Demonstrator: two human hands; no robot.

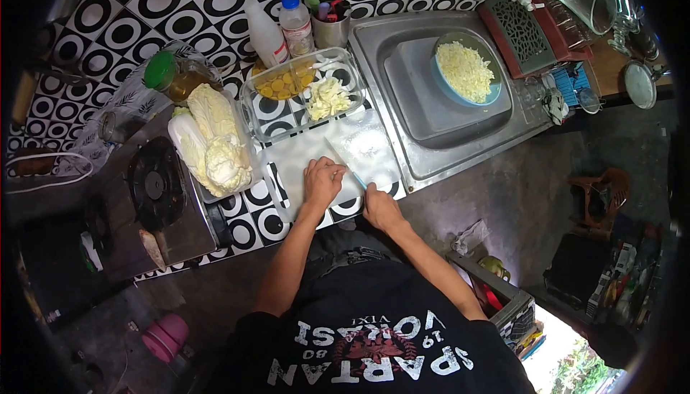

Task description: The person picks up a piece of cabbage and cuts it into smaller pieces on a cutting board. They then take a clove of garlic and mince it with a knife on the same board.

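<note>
My right hand point(382, 208) is closed around the blue handle of a knife point(346, 158), whose blade lies low over a pale cutting board point(295, 153). Beside the blade, my left hand point(323, 181) rests on the board with bent fingers pressed together. Whatever is under those fingertips is too small to make out. Just behind the board stands a clear rectangular container point(267, 135) with pale cut cabbage pieces point(330, 99) in it. To the left, napa cabbages point(210, 124) lie in a tray point(248, 139).
A bowl point(440, 82) of finely chopped cabbage point(466, 71) stands in the metal sink point(402, 153). Bottles point(296, 26) and a utensil cup point(332, 33) line the back. At left are a green-lidded jar point(162, 71) and a stove point(154, 189). A dish rack point(521, 31) stands right.
</note>
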